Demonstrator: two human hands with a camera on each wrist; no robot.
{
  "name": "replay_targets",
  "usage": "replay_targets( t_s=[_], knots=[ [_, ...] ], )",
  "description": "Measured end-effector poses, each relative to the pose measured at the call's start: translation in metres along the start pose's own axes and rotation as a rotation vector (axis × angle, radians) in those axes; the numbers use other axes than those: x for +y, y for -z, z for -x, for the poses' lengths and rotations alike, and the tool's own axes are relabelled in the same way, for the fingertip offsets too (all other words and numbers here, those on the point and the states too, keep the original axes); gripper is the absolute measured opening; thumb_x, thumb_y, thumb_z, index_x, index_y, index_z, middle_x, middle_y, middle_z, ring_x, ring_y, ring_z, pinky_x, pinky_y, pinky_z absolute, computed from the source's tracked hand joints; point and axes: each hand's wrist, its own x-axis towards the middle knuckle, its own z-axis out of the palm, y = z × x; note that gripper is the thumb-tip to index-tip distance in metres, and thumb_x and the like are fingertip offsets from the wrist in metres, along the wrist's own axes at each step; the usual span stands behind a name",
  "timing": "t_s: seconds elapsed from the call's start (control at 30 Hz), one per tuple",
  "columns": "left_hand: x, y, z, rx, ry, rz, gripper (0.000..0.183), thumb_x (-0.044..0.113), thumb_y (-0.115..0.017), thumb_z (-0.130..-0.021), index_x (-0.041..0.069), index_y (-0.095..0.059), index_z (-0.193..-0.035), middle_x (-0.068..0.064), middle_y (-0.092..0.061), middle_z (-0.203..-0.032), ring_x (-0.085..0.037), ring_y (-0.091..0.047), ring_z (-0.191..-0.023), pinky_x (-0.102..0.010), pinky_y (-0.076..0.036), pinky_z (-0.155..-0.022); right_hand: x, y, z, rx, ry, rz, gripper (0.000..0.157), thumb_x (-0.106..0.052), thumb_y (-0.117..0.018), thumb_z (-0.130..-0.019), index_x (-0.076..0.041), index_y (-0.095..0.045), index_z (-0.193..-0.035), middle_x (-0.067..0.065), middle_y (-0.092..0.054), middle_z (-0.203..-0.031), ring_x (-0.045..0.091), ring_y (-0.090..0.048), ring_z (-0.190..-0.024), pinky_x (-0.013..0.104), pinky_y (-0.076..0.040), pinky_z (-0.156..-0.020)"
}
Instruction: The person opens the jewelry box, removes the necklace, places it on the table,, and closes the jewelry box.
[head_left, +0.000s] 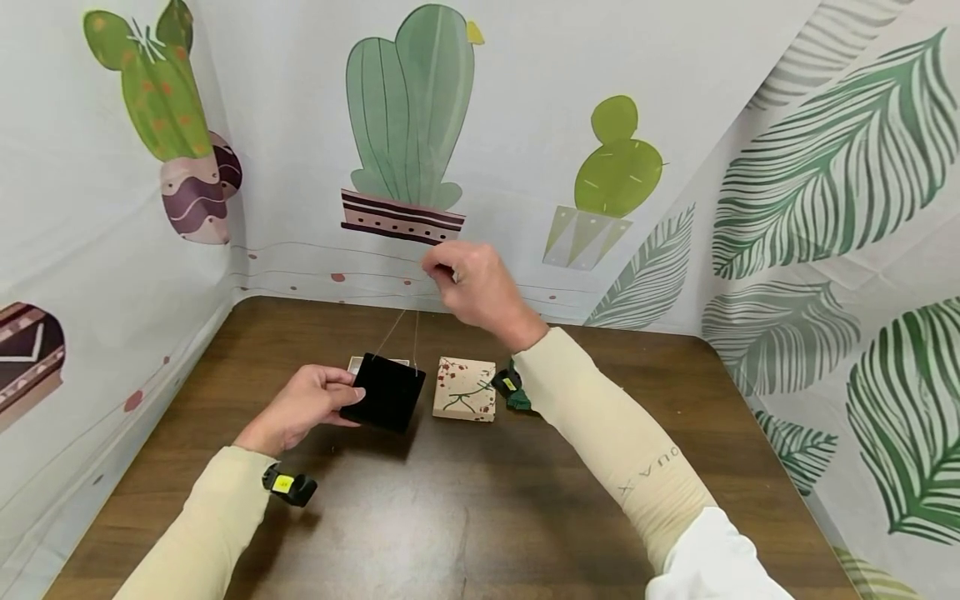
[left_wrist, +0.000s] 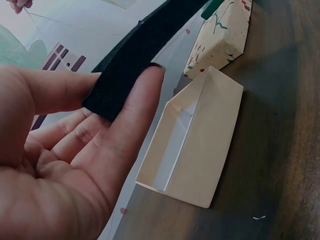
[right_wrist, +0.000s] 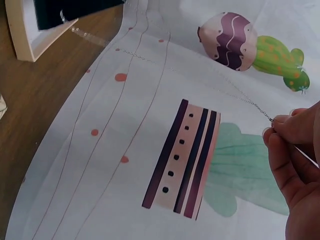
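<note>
"What's the left hand (head_left: 318,396) got?"

"A square black pad (head_left: 386,396). It's grasped by the pad's left edge, thumb over the top face, and the pad is tilted."

"And the right hand (head_left: 472,279)?"

"Up above the pad, a little to its right. Thumb and fingertips are pinching a thin silver chain (right_wrist: 254,104)."

"So where does that chain go?"

"From the pinch down to the pad's far edge, in two fine strands that spread apart on the way."

"Anything right around the pad?"

"An open-topped tan box (left_wrist: 210,140) just behind it, partly hidden from up here, with a whitish lining. To the pad's right, apart from it, there's a cream box piece (head_left: 465,389) with red flowers and green stems printed on it. I can't tell if that's a lid or a whole box."

"And further out?"

"The brown wooden table (head_left: 525,517) lies beneath the pad, and well behind it hangs a white cloth (head_left: 285,167) printed with potted cacti and leaves."
</note>
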Motion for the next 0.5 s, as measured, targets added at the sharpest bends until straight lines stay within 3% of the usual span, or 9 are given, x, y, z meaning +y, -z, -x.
replay_targets(
  t_s=[0.23, 0.33, 0.5],
  knots=[
    [0.001, 0.0, 0.0, -0.06, -0.024, 0.021, 0.045, 0.004, -0.064, -0.1, -0.023, -0.047, -0.131, -0.002, -0.073, -0.102, -0.006, -0.069, -0.093, -0.044, -0.065, -0.081, 0.008, 0.003, 0.001, -0.003, -0.032, 0.013, 0.022, 0.014, -0.062, -0.088, -0.003, -0.075, -0.085, 0.01, -0.079, -0.088, 0.02, -0.075, -0.082, 0.031, -0.061, -0.078],
    [0.001, 0.0, 0.001, -0.076, -0.021, 0.017, 0.043, 0.005, -0.065, -0.1, -0.021, -0.048, -0.13, 0.006, -0.068, -0.089, -0.006, -0.068, -0.091, -0.045, -0.064, -0.082, 0.01, 0.004, 0.002, -0.007, -0.052, 0.008, 0.023, 0.014, -0.062, -0.089, -0.003, -0.076, -0.086, 0.01, -0.079, -0.09, 0.021, -0.075, -0.083, 0.031, -0.061, -0.079],
    [-0.001, 0.0, 0.001, -0.091, -0.032, 0.0, 0.039, 0.005, -0.065, -0.1, -0.019, -0.051, -0.127, 0.008, -0.066, -0.082, -0.007, -0.069, -0.089, -0.043, -0.065, -0.081, 0.012, 0.007, 0.003, -0.004, -0.062, 0.01, 0.025, 0.016, -0.06, -0.087, -0.003, -0.077, -0.085, 0.01, -0.079, -0.089, 0.021, -0.075, -0.082, 0.032, -0.061, -0.079]
  ],
)
